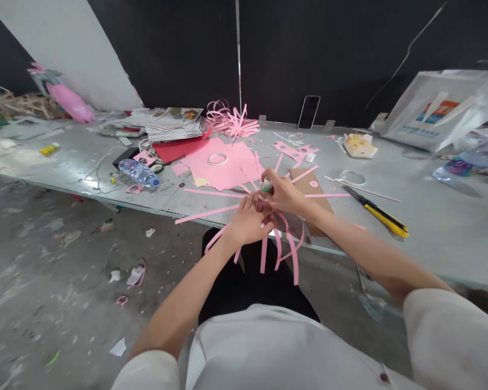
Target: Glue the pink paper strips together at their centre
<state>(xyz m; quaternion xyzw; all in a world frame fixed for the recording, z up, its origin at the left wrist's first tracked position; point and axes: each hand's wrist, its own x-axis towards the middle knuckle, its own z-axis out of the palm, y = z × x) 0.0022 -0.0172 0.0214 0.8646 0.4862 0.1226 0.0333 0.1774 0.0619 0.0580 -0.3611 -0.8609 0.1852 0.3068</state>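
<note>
Pink paper strips (295, 260) fan out from one centre at the table's front edge, several of them hanging down over it. My left hand (249, 218) is closed on the centre of these strips, its fingertips pressing there. Just above it, my right hand (282, 192) grips a small white and green glue stick (267, 185), tilted down towards the centre. The contact point is hidden by my fingers. Under the right-hand strips lies a piece of brown cardboard (318, 201). A small white cap (309, 157) stands behind the cardboard.
Pink paper sheets (223, 170) with a ring lie behind my hands. To the right is a yellow and black utility knife (376, 212). A water bottle (138, 172) lies left; a phone (309, 112) leans on the wall. A white bag (443, 111) stands far right.
</note>
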